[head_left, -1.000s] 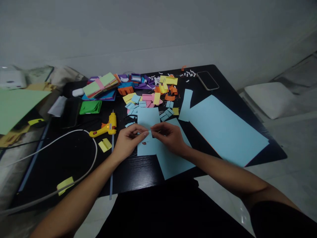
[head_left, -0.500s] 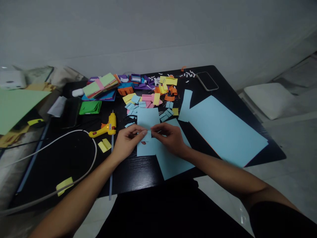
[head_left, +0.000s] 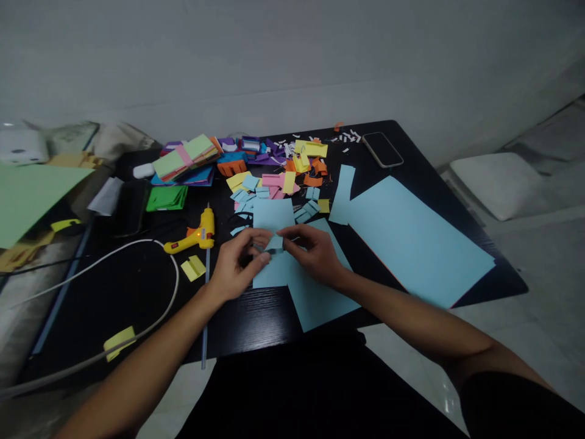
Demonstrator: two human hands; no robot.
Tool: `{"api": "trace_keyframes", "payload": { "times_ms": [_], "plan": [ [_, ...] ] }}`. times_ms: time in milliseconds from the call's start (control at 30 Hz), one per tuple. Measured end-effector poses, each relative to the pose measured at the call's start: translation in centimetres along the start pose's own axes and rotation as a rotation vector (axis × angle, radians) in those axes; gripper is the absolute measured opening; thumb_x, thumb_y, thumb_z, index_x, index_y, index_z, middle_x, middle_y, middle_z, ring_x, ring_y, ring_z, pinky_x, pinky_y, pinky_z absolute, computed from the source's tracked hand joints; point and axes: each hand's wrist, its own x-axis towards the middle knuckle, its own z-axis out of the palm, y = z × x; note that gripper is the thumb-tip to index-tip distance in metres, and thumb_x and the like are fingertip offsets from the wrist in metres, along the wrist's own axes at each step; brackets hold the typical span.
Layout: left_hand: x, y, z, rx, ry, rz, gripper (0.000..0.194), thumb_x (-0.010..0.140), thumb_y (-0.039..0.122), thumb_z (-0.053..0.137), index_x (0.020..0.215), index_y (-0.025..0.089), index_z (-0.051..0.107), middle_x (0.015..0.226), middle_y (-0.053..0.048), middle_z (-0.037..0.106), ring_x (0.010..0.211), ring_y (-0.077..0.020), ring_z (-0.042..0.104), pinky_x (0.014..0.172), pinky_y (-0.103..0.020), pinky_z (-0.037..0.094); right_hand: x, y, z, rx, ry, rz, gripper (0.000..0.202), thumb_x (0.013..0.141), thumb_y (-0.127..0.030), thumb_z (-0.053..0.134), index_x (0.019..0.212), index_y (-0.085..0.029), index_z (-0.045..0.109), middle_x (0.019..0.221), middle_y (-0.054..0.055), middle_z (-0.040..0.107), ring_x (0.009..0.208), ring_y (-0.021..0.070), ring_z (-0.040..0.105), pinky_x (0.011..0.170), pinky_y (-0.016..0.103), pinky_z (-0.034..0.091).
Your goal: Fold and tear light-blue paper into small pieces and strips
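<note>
A small light-blue paper piece is between my hands, above a light-blue sheet lying on the black table. My right hand pinches the piece at its right side with thumb and fingertips. To its left, my left hand has its thumb apart from its fingers, and the fingertips are close behind the piece; whether they touch it is unclear. Another light-blue sheet lies partly under my right hand. Small folded blue pieces are scattered just beyond the sheet.
A yellow glue gun lies left of my left hand, near a white cable and a glue stick. Large blue sheets and a phone are on the right. Colourful paper stacks stand at the back.
My left thumb has come away from the small blue piece and moved down, opening the hand. The piece now shows more of its face, still in my right fingers.
</note>
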Motion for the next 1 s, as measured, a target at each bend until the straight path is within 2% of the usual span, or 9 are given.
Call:
{"api": "trace_keyframes", "payload": {
  "times_ms": [67,233,367,500,667,800,1000],
  "plan": [
    [-0.07,0.00,0.15,0.120,0.010,0.045,0.031,0.087,0.029,0.075,0.115,0.019,0.066,0.092,-0.003,0.073,0.074,-0.0143,0.069,0.065,-0.024,0.058,0.06,0.02,0.02,-0.011,-0.003,0.008,0.012,0.088,-0.022,0.070,0.098,-0.020,0.077,0.092,0.004,0.078,0.082,0.0167,0.074,0.075,0.030,0.061],
    [-0.25,-0.17,0.54,0.319,0.098,0.141,0.013,0.087,0.016,0.067,0.099,0.020,0.066,0.075,0.003,0.069,0.061,-0.0111,0.065,0.060,-0.021,0.053,0.08,0.18,0.17,-0.015,-0.048,0.036,0.011,0.086,-0.023,0.071,0.096,-0.020,0.074,0.091,0.004,0.077,0.081,0.0163,0.072,0.075,0.030,0.061],
    [-0.46,-0.26,0.45,0.440,0.096,0.202,0.010,0.087,0.019,0.066,0.097,0.021,0.066,0.072,0.002,0.069,0.061,-0.0133,0.066,0.060,-0.023,0.053,-0.04,0.29,0.30,-0.063,-0.048,-0.019,0.013,0.088,-0.021,0.068,0.099,-0.021,0.075,0.092,0.004,0.077,0.083,0.0167,0.072,0.076,0.030,0.060],
    [-0.66,0.08,0.59,0.491,0.129,0.217,0.009,0.086,0.019,0.064,0.095,0.021,0.063,0.073,0.002,0.070,0.062,-0.0140,0.068,0.061,-0.023,0.053,-0.17,0.03,0.29,-0.124,-0.057,-0.087,0.013,0.089,-0.021,0.067,0.099,-0.023,0.075,0.093,0.004,0.077,0.082,0.0170,0.073,0.076,0.031,0.060],
    [-0.68,0.61,0.77,0.508,0.150,0.335,0.009,0.088,0.017,0.063,0.094,0.022,0.060,0.070,0.003,0.069,0.058,-0.0123,0.067,0.057,-0.021,0.052,-0.18,-0.24,0.20,-0.149,-0.060,-0.128,0.015,0.087,-0.016,0.065,0.097,-0.022,0.074,0.087,0.003,0.076,0.079,0.0167,0.072,0.075,0.031,0.059],
    [-0.70,0.52,0.72,0.507,0.153,0.328,0.004,0.090,0.019,0.062,0.093,0.022,0.061,0.069,0.002,0.070,0.059,-0.0131,0.069,0.058,-0.022,0.053,-0.15,-0.31,0.09,-0.151,-0.076,-0.150,0.016,0.086,-0.017,0.066,0.099,-0.022,0.075,0.086,0.003,0.075,0.077,0.0162,0.070,0.072,0.030,0.057],
    [-0.83,0.25,0.79,0.526,0.150,0.302,0.005,0.091,0.021,0.061,0.090,0.021,0.066,0.069,0.000,0.071,0.059,-0.0141,0.069,0.058,-0.023,0.053,-0.15,-0.23,0.28,-0.082,-0.030,-0.060,0.012,0.087,-0.020,0.066,0.094,-0.021,0.076,0.084,0.002,0.075,0.075,0.0159,0.070,0.072,0.030,0.056]
  ]
}}
